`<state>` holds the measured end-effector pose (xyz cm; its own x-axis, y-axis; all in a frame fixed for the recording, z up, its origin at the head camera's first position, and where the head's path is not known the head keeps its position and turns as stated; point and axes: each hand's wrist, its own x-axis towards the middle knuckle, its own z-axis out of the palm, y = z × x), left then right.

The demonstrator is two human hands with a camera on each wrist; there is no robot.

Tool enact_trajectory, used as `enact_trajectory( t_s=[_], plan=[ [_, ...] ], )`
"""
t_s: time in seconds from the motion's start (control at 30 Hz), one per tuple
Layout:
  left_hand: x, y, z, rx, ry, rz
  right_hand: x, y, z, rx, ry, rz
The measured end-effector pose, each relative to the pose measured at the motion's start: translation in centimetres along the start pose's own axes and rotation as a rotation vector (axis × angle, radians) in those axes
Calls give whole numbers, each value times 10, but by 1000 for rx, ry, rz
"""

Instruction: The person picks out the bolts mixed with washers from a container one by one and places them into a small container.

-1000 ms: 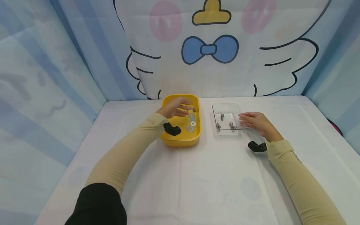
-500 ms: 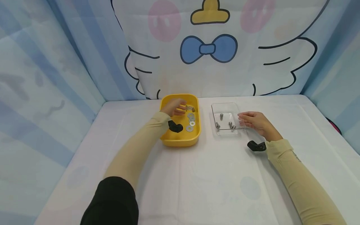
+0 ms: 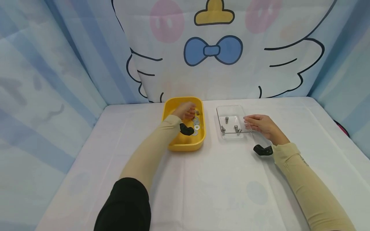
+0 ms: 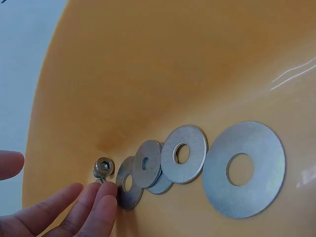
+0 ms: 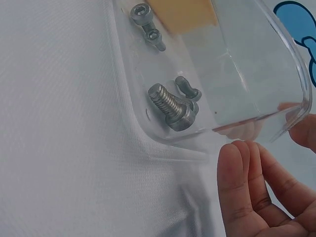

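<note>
My left hand [image 3: 186,110] is inside the yellow tray [image 3: 185,148], with its fingers toward the far right part. In the left wrist view, its fingertips are at a socket head screw [image 4: 104,166] and the nearest washer [image 4: 127,195]; the thumb is apart from the fingers. Several flat metal washers [image 4: 266,168] lie in a row on the tray floor, some overlapping. To the right, my right hand [image 3: 265,126] pinches the rim of a clear plastic box [image 5: 247,59] at its right side. Several metal screws [image 5: 170,111] of different sizes lie in that box.
Both containers stand near the back of a table covered with a white cloth [image 3: 214,186]. A printed curtain [image 3: 214,80] rises behind the table, and blue curtains [image 3: 52,80] hang at the sides. Each wrist carries a black camera mount [image 3: 262,150].
My left hand has moved right and slightly toward me within the tray, and now covers some of the washers. My right hand stays at the box.
</note>
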<state>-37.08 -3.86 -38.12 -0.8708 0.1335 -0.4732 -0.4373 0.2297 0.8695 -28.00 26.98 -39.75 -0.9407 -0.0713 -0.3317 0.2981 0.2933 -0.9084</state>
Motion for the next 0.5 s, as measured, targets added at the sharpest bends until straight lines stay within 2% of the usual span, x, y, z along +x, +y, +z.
enact_trajectory(
  t_s=[0.03,0.07,0.1,0.13,0.2,0.3,0.47,0.5],
  plan=[
    [-6,2,1,-6,-5,0,0,0,0,2,0,-1],
    [-26,9,4,-1,5,-18,0,1,0,3,3,-2],
    [-33,12,5,-14,-4,-22,-1,1,0,1,4,-2],
    [-38,13,5,-16,-12,-24,-1,1,0,0,5,-2],
    [-33,12,6,-16,-7,-32,-1,1,0,-4,7,-4],
    [-6,4,7,-10,20,-46,-1,2,-1,-14,7,-10],
    [78,-25,5,-64,22,-50,-1,1,-1,-30,8,-4],
    [91,-30,5,-82,19,-49,-1,1,-1,-29,12,-1]
  ],
)
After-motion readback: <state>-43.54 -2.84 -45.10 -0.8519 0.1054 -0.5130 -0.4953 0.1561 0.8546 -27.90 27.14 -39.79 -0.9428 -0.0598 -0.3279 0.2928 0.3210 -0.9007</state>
